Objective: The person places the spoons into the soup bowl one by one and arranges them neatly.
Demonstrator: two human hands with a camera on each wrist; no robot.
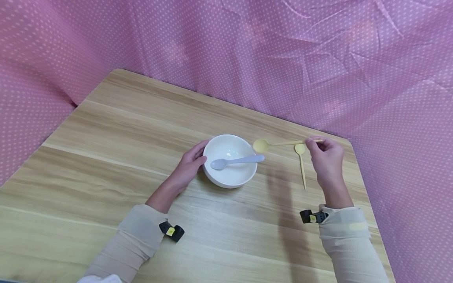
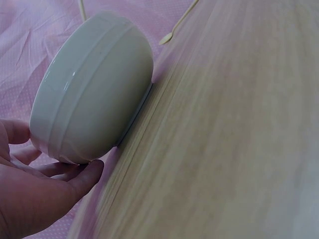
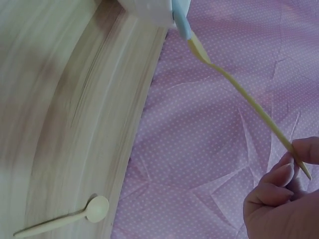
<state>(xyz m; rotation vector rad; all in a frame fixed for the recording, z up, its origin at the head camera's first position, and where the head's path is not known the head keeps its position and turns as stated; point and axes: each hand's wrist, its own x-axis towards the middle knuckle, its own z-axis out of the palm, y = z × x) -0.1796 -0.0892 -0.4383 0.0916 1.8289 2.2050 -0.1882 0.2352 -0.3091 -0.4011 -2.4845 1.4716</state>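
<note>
Bowl stands on the counter, my left grip grasping its side; 1 pale blue spoon lies inside, handle over the rim; my right grip pinches 1 raised yellow spoon; 1 other yellow spoon lies beneath.

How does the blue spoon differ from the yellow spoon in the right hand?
The blue spoon rests in the bowl, handle past the rim; the yellow spoon is pinched in the air by the right hand. The blue spoon's handle is thicker, the yellow spoon's thinner. Both handles point right in the head view.
</note>
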